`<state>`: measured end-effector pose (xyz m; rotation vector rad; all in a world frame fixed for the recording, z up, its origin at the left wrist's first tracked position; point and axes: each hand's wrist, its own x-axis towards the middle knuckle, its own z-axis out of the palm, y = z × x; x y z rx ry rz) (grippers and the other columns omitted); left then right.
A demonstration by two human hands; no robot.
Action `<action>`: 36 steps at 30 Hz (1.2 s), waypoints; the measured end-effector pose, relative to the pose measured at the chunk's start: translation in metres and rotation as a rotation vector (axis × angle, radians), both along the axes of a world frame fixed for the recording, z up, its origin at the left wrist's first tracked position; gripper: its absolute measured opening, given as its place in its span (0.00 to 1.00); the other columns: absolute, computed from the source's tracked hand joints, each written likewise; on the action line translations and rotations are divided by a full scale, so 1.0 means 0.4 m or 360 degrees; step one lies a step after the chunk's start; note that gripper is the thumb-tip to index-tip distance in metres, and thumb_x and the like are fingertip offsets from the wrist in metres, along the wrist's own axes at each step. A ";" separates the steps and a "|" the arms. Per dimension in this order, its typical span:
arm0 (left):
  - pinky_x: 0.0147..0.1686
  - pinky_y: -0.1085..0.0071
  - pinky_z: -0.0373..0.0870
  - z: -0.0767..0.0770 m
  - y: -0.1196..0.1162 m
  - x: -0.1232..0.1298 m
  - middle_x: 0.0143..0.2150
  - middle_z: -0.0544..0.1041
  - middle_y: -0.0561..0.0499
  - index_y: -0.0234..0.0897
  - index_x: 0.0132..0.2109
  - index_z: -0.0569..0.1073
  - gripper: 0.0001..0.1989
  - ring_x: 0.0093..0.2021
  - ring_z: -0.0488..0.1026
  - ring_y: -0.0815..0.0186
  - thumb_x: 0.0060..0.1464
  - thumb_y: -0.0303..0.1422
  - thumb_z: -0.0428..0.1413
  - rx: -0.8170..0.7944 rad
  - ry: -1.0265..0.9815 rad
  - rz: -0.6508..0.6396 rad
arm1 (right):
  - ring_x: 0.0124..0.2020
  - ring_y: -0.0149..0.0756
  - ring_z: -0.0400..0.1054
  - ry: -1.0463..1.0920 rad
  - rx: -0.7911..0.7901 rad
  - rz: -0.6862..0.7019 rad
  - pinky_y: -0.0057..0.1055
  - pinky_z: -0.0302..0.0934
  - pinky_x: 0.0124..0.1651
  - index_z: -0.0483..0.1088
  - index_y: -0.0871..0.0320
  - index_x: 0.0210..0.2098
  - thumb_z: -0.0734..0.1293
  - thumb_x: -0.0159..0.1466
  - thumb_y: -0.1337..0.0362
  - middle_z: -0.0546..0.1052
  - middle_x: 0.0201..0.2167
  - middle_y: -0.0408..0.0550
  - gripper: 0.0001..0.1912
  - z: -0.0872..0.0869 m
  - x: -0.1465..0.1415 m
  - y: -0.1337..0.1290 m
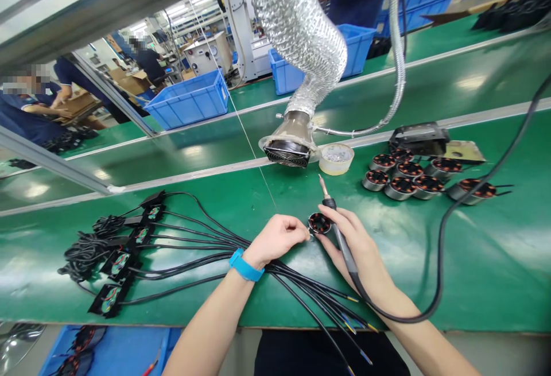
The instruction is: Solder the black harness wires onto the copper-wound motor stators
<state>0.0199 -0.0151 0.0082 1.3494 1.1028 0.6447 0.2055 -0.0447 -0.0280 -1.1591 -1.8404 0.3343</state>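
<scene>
My right hand (359,244) is closed around a soldering iron (342,244), its tip pointing up and away from me. By the thumb and fingers of that hand is a small round motor stator (319,223) with dark windings. At the stator's left edge, my left hand (284,238), with a blue wristband (246,266), pinches its fingertips together; what lies between them is too small to make out. A thin wire (241,120) runs down from above towards the left hand. Under my left wrist passes a bundle of black cables (206,232) with stripped, coloured ends.
Several stators (402,186) stand at the right, by a black iron holder (419,138). A fume duct (318,49) hangs above a small round tub (336,159). Black housings (116,264) with circuit boards lie left. A blue bin (189,100) stands across the bench; co-workers are beyond.
</scene>
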 end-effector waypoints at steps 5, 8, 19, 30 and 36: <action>0.34 0.74 0.62 -0.001 0.001 -0.005 0.27 0.75 0.52 0.32 0.28 0.76 0.07 0.30 0.67 0.70 0.47 0.30 0.54 0.0025 0.0035 0.0011 | 0.50 0.41 0.72 0.0141 0.0148 -0.0042 0.38 0.69 0.53 0.64 0.52 0.63 0.67 0.66 0.68 0.73 0.50 0.52 0.26 0.023 0.004 -0.017; 0.33 0.73 0.61 0.002 0.000 -0.005 0.27 0.75 0.52 0.33 0.28 0.76 0.08 0.29 0.66 0.69 0.46 0.31 0.54 0.0009 0.0092 0.0009 | 0.37 0.36 0.74 0.0301 0.0337 -0.0182 0.35 0.71 0.43 0.73 0.53 0.52 0.67 0.65 0.71 0.78 0.38 0.47 0.16 0.026 0.014 -0.042; 0.32 0.73 0.60 -0.001 0.004 -0.007 0.27 0.75 0.51 0.33 0.27 0.76 0.08 0.30 0.66 0.69 0.46 0.33 0.54 0.0000 0.0063 -0.0001 | 0.21 0.35 0.69 0.0446 0.0624 -0.0199 0.36 0.69 0.29 0.77 0.55 0.32 0.59 0.65 0.71 0.70 0.17 0.40 0.14 -0.016 0.031 -0.077; 0.33 0.73 0.61 -0.004 0.005 -0.008 0.27 0.75 0.52 0.32 0.27 0.75 0.07 0.30 0.67 0.69 0.46 0.31 0.55 -0.0013 0.0010 -0.0001 | 0.25 0.34 0.71 0.0432 0.0603 -0.0202 0.37 0.70 0.35 0.77 0.55 0.33 0.60 0.65 0.74 0.75 0.21 0.40 0.15 -0.008 0.020 -0.075; 0.31 0.73 0.59 0.001 0.005 -0.007 0.27 0.75 0.52 0.32 0.28 0.76 0.08 0.29 0.66 0.70 0.46 0.32 0.55 -0.0016 0.0055 -0.0003 | 0.26 0.38 0.73 0.0546 0.0434 -0.0440 0.38 0.71 0.34 0.77 0.57 0.29 0.58 0.69 0.66 0.73 0.18 0.43 0.18 -0.019 0.026 -0.082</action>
